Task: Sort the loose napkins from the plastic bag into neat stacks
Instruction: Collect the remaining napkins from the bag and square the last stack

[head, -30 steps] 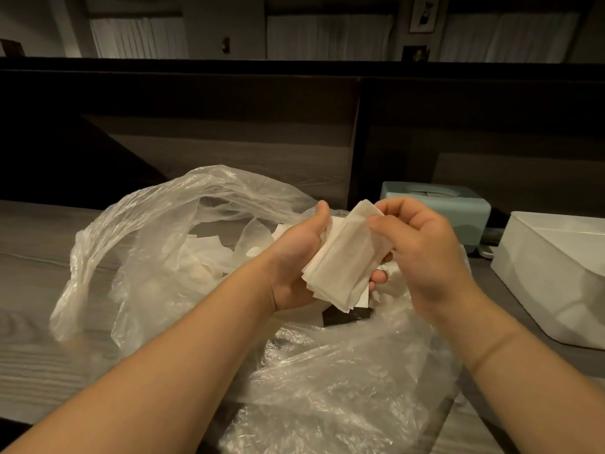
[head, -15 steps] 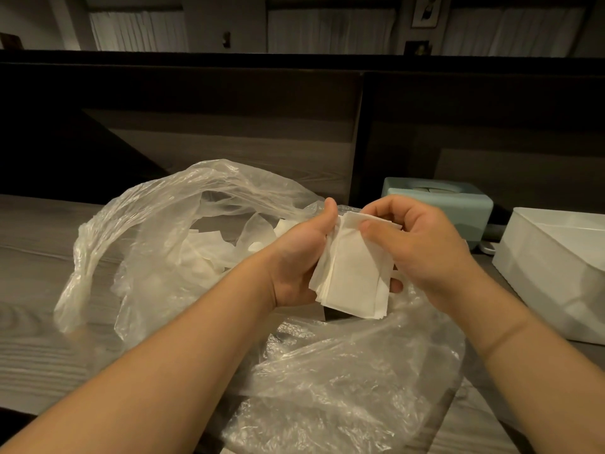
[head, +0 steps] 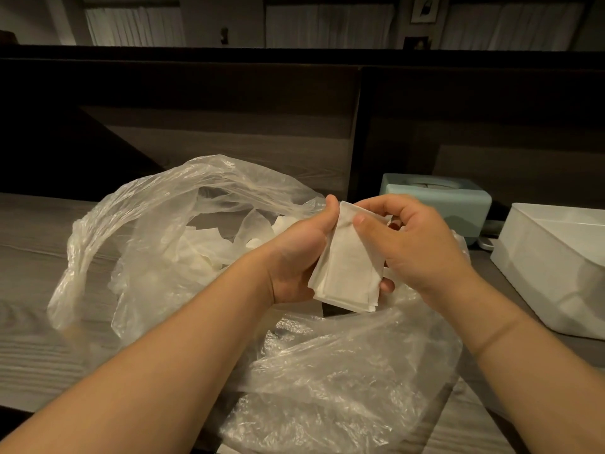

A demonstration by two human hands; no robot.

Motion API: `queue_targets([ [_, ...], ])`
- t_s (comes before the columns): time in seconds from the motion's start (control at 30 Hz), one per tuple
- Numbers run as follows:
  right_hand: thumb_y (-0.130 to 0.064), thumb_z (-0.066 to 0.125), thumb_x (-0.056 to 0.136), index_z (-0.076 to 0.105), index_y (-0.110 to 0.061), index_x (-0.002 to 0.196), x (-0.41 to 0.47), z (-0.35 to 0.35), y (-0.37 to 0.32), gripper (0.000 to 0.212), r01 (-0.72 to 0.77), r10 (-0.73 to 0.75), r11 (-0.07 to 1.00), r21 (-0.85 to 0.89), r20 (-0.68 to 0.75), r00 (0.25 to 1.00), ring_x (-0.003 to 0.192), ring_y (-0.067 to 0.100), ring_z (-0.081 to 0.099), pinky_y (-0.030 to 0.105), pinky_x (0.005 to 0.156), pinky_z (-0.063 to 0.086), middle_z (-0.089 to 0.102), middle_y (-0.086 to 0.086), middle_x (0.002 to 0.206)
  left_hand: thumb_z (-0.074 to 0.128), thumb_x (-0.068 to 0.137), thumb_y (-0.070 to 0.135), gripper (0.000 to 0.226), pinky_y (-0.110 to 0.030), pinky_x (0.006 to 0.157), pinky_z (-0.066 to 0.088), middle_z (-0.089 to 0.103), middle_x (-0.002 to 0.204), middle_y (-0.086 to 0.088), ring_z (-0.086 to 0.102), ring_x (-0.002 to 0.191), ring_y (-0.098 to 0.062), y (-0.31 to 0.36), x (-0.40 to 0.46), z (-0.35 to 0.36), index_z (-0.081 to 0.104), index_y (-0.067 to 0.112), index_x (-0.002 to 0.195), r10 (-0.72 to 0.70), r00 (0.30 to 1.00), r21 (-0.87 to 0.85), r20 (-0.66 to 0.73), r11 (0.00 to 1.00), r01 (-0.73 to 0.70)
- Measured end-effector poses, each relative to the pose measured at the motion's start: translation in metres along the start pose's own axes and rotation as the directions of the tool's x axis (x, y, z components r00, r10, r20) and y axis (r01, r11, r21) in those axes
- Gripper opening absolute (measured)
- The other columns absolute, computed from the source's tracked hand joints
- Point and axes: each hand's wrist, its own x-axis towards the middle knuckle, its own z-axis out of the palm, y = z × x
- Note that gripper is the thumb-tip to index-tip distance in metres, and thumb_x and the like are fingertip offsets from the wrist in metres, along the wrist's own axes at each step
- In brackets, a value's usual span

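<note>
A small stack of white napkins (head: 347,270) stands nearly upright above the clear plastic bag (head: 157,224). My left hand (head: 294,253) grips the stack from its left side, thumb at the top edge. My right hand (head: 419,244) holds the stack's right side, its thumb lying on the front napkin near the top. More loose napkins (head: 209,244) lie crumpled inside the bag, behind my left wrist. The bag spreads over the grey wooden table (head: 29,267) under both forearms.
A pale blue tissue box (head: 458,204) stands behind my right hand against the dark wooden partition. A white plastic bin (head: 550,267) sits at the right edge of the table. A small white object lies between the box and the bin.
The napkin stack has turned from a tilt to nearly upright between my hands. My right thumb has slid along its top front. Both hands stay above the bag.
</note>
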Motion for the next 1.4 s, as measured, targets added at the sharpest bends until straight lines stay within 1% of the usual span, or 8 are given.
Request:
queue_targets([
  [0.3,-0.031,0.066,0.096,0.068,-0.029,0.094,0.001,-0.0016,0.0,0.003,-0.02,0.017,0.996,0.09,0.027,0.999,0.078,0.002,0.069,0.015,0.057,0.054,0.071,-0.011,0.084,0.027,0.098,0.073,0.076,-0.052,0.112,0.045,0.064,0.138,-0.018,0.065,0.117,-0.036,0.0004,-0.0007,-0.0003,0.059,0.019,0.139,-0.013,1.0,-0.018,0.008,1.0,0.013],
  [0.5,-0.036,0.064,0.097,0.065,-0.034,0.097,0.0014,-0.0021,0.001,0.001,0.034,-0.033,0.997,-0.073,0.012,0.999,0.094,0.01,0.065,0.014,0.058,0.051,0.062,-0.006,0.111,0.026,0.097,0.075,0.077,-0.047,0.1,0.052,0.071,0.121,-0.014,0.069,0.108,-0.032,0.0,0.0009,-0.002,0.061,0.018,0.137,-0.017,1.0,-0.026,-0.001,1.0,0.017],
  [0.67,-0.04,0.064,0.095,0.057,-0.047,0.087,0.0037,-0.0003,0.0044,0.013,0.109,-0.11,0.971,-0.211,0.007,0.994,0.107,0.012,0.055,0.031,0.082,0.055,0.052,-0.021,0.104,0.023,0.096,0.077,0.076,-0.039,0.085,0.059,0.077,0.102,-0.008,0.075,0.091,-0.025,0.0027,0.0001,-0.0027,0.068,0.019,0.116,-0.025,1.0,-0.035,-0.013,0.999,0.024],
  [0.87,-0.041,0.066,0.092,0.057,-0.043,0.088,0.0055,-0.0015,0.0043,0.011,0.09,-0.089,0.976,-0.196,0.014,0.996,0.106,0.014,0.058,0.023,0.052,0.058,0.05,-0.017,0.107,0.023,0.095,0.079,0.076,-0.038,0.082,0.058,0.076,0.098,-0.007,0.074,0.088,-0.025,0.0029,-0.0002,-0.0026,0.069,0.019,0.108,-0.033,0.999,-0.015,-0.019,0.999,0.032],
  [0.97,-0.042,0.065,0.091,0.057,-0.043,0.086,0.0039,-0.0022,0.0036,0.01,0.114,-0.114,0.977,-0.182,0.009,0.993,0.107,0.016,0.058,0.036,0.068,0.062,0.05,-0.021,0.103,0.024,0.096,0.078,0.075,-0.037,0.08,0.06,0.076,0.1,-0.008,0.074,0.089,-0.025,0.0032,-0.0005,-0.0028,0.069,0.02,0.113,-0.027,0.999,-0.028,-0.022,0.999,0.026],
  [1.13,-0.034,0.064,0.096,0.062,-0.035,0.092,0.0011,-0.0046,0.0024,0.004,0.11,-0.11,0.994,0.012,0.002,0.994,0.092,0.017,0.067,0.03,0.057,0.06,0.06,-0.002,0.107,0.025,0.096,0.078,0.083,-0.052,0.098,0.052,0.07,0.123,-0.017,0.068,0.105,-0.036,0.0,0.0021,-0.0052,0.06,0.016,0.139,0.002,0.995,-0.103,0.102,0.995,0.009],
  [1.3,-0.028,0.065,0.097,0.066,-0.029,0.097,0.0005,-0.0022,0.0003,0.002,0.114,-0.114,0.991,0.074,-0.004,0.993,0.09,0.012,0.068,0.043,0.07,0.063,0.066,-0.008,0.095,0.025,0.092,0.081,0.087,-0.048,0.089,0.056,0.07,0.108,-0.019,0.068,0.09,-0.036,0.0002,-0.0002,-0.0046,0.059,0.013,0.136,0.022,0.957,-0.094,0.289,0.996,0.005],
  [1.4,-0.033,0.064,0.097,0.068,-0.036,0.101,0.0016,-0.0014,0.0042,0.006,0.155,-0.155,0.987,0.044,0.009,0.988,0.096,0.013,0.066,0.041,0.074,0.064,0.063,-0.008,0.104,0.049,0.093,0.068,0.067,-0.046,0.085,0.056,0.068,0.103,-0.017,0.065,0.087,-0.034,-0.0005,-0.0041,-0.0041,0.062,0.012,0.129,0.057,0.93,-0.064,0.363,0.997,-0.037],
])
